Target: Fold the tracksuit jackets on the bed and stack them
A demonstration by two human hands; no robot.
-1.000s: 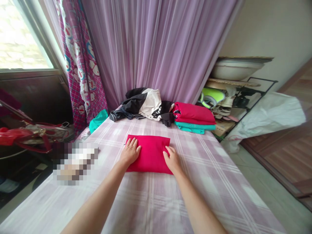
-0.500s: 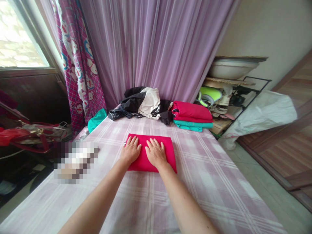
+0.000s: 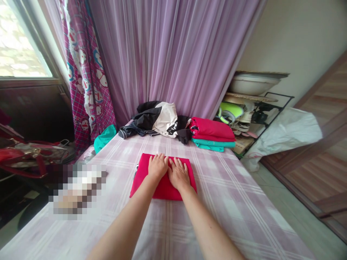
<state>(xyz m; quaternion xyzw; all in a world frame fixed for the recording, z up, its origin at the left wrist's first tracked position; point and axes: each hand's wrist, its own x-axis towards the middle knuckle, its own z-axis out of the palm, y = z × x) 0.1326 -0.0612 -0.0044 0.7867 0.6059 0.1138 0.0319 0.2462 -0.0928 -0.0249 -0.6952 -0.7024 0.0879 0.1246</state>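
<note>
A folded red garment [image 3: 142,180] lies flat in front of me on a checked cloth [image 3: 222,202]. My left hand [image 3: 157,166] rests palm down on its upper middle, fingers stretched out. Beside it, close to touching, my right hand [image 3: 179,174] lies flat on the garment's right part, fingers spread a little. Some dark and white trim peeks out at the garment's left edge. What kind of garment it is, the folds do not show.
Behind lie a rumpled black-and-white garment [image 3: 165,119] and a folded stack of a red garment [image 3: 213,129] on a teal one [image 3: 208,144]. A teal cloth [image 3: 105,139] sits at the far left corner. A blurred-out item [image 3: 81,187] lies left. A rack [image 3: 279,112] stands right.
My left hand has slid to the right across the red garment, closer to my right hand. The right hand has shifted slightly right. The view has tilted a little.
</note>
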